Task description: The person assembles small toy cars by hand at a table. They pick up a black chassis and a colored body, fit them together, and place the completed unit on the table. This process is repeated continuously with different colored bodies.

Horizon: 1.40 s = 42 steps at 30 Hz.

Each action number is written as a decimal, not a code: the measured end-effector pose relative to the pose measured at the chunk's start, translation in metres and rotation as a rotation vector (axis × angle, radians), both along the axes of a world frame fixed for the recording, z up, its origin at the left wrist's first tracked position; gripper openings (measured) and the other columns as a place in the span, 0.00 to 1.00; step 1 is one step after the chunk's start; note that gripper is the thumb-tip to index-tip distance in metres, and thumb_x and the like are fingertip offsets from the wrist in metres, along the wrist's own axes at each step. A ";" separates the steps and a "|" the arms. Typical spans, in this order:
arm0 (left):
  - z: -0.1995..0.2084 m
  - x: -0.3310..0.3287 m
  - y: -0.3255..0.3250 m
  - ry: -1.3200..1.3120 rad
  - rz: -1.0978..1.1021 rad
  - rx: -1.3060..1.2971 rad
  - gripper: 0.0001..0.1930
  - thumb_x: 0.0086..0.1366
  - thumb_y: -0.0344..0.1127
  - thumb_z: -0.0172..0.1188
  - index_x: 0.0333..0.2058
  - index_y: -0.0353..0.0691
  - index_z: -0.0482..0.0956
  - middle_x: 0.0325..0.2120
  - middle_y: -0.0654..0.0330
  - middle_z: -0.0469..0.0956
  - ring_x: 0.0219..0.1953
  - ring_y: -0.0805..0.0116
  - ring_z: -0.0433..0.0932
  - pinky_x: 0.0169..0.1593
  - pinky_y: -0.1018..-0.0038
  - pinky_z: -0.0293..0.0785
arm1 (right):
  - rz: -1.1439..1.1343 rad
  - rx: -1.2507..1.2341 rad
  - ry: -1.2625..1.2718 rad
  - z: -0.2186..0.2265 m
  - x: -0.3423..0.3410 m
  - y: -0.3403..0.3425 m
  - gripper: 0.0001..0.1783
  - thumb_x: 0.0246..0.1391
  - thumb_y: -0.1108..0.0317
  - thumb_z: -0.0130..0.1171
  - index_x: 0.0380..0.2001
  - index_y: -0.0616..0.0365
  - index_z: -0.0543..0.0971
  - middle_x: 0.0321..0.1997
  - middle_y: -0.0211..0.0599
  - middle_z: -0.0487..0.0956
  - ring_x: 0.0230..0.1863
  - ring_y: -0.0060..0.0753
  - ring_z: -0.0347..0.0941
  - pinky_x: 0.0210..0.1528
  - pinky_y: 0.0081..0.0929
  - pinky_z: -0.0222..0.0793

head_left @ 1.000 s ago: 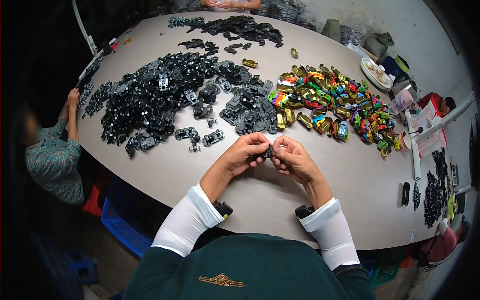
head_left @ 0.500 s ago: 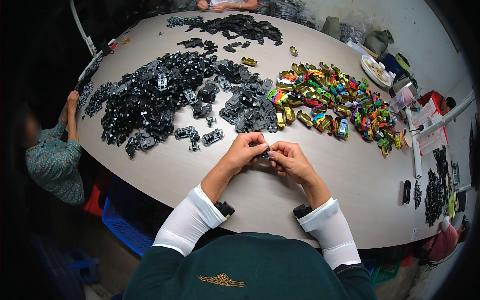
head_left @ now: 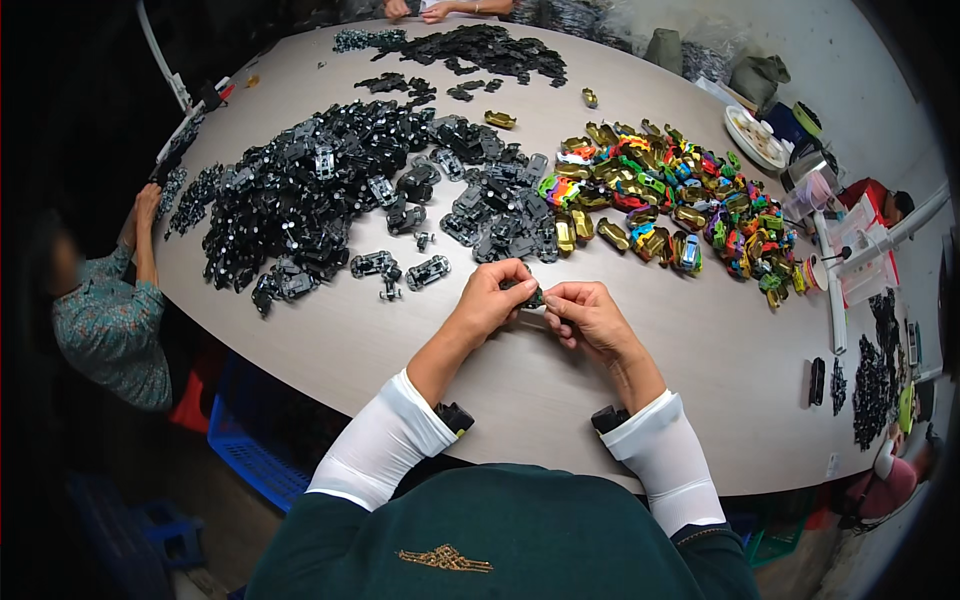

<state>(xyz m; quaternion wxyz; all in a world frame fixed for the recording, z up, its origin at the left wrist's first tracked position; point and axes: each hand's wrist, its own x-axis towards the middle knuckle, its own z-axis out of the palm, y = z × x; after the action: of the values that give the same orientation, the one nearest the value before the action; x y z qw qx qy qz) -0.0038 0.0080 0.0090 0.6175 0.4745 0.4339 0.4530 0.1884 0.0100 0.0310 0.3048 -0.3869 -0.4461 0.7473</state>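
My left hand [head_left: 492,298] and my right hand [head_left: 588,318] meet over the near part of the grey oval table [head_left: 720,400]. Between their fingertips they pinch a small black toy car part [head_left: 533,296], mostly hidden by the fingers. A large heap of black toy car chassis [head_left: 330,190] lies beyond my left hand. A pile of coloured toy car bodies [head_left: 680,205] lies beyond my right hand. Both wrists carry small black devices below white sleeves.
A second heap of black parts [head_left: 480,48] lies at the far edge, by another person's hands [head_left: 420,10]. A seated person [head_left: 105,310] works at the left edge. Bowls, bags and small containers [head_left: 790,150] crowd the right side. A blue crate [head_left: 250,450] stands under the table.
Both hands have stayed together over the same spot. The fingers have shifted slightly around the small black part.
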 end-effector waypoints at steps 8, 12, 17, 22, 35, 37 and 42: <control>-0.009 0.003 -0.001 0.166 0.061 0.123 0.07 0.62 0.33 0.60 0.27 0.37 0.77 0.16 0.68 0.72 0.15 0.84 0.66 0.18 0.82 0.60 | -0.052 0.054 -0.062 -0.004 -0.005 -0.004 0.07 0.60 0.70 0.57 0.33 0.63 0.79 0.19 0.27 0.74 0.15 0.13 0.63 0.13 0.12 0.59; -0.009 0.004 -0.002 0.283 0.093 0.253 0.06 0.64 0.33 0.59 0.28 0.39 0.76 0.19 0.71 0.71 0.15 0.86 0.64 0.17 0.85 0.57 | -0.111 0.095 -0.131 -0.006 -0.014 -0.009 0.07 0.60 0.71 0.55 0.32 0.64 0.79 0.18 0.26 0.73 0.15 0.12 0.62 0.12 0.13 0.56; -0.006 0.006 -0.004 0.166 0.126 0.103 0.06 0.63 0.32 0.59 0.29 0.38 0.76 0.19 0.70 0.72 0.15 0.85 0.65 0.18 0.84 0.58 | -0.123 0.038 -0.006 -0.006 -0.012 -0.008 0.08 0.60 0.70 0.55 0.31 0.64 0.78 0.18 0.27 0.73 0.15 0.12 0.61 0.12 0.13 0.55; 0.000 0.013 -0.008 0.238 0.217 0.207 0.07 0.64 0.33 0.59 0.30 0.37 0.75 0.20 0.69 0.73 0.16 0.84 0.67 0.18 0.84 0.61 | -0.163 -0.007 0.067 -0.005 -0.014 -0.008 0.08 0.60 0.68 0.56 0.30 0.63 0.77 0.19 0.27 0.73 0.15 0.13 0.61 0.13 0.12 0.55; -0.011 0.016 -0.009 0.275 0.238 0.236 0.06 0.64 0.34 0.59 0.31 0.38 0.76 0.20 0.68 0.73 0.18 0.85 0.68 0.18 0.84 0.62 | -0.212 0.102 -0.077 -0.010 -0.021 -0.014 0.08 0.59 0.70 0.56 0.28 0.62 0.77 0.17 0.27 0.73 0.13 0.12 0.61 0.11 0.11 0.55; -0.001 0.012 -0.010 0.156 0.203 0.099 0.06 0.64 0.34 0.59 0.31 0.38 0.77 0.21 0.68 0.73 0.18 0.85 0.67 0.17 0.85 0.61 | -0.161 0.072 0.002 -0.006 -0.014 -0.008 0.08 0.59 0.69 0.56 0.29 0.62 0.78 0.18 0.27 0.74 0.13 0.12 0.62 0.12 0.11 0.56; 0.035 -0.036 -0.052 0.135 0.159 0.075 0.07 0.63 0.35 0.58 0.35 0.39 0.79 0.22 0.67 0.74 0.19 0.83 0.68 0.19 0.85 0.62 | -0.328 0.133 -0.031 0.000 0.003 0.005 0.07 0.59 0.67 0.56 0.29 0.57 0.77 0.21 0.25 0.75 0.17 0.14 0.65 0.17 0.14 0.62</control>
<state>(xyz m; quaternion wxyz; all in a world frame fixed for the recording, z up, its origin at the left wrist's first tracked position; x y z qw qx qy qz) -0.0400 -0.0441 0.0438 0.5309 0.4908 0.4935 0.4835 0.1913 0.0152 0.0306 0.4407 -0.4450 -0.4297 0.6504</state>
